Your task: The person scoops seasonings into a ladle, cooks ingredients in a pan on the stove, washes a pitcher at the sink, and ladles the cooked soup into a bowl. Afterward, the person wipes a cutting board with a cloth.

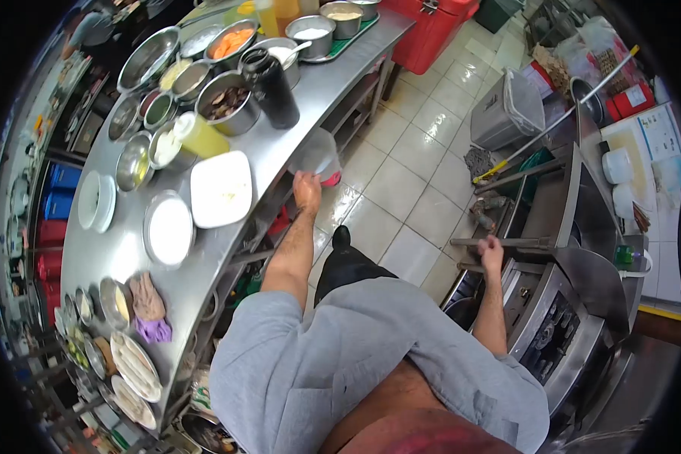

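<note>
My left hand (307, 191) is closed on the rim of a clear plastic container (315, 155), held beside the steel counter's edge. A pink-red piece shows at the container's lower side. On the right, my right hand (491, 250) hangs near a metal bar (507, 243) by the stove, its fingers curled; whether anything is in them is too small to tell. Nearest the container on the counter (280, 151) are a black bottle (271, 89) and a white square plate (221, 189).
Bowls and pots of ingredients, a yellow squeeze bottle (200, 136) and a bowl of white content (168, 228) stand on the left counter. A grey bin (507, 110), a yellow-ended pole (556, 117) and a stove (556, 325) are at right. Tiled floor (401, 189) lies between.
</note>
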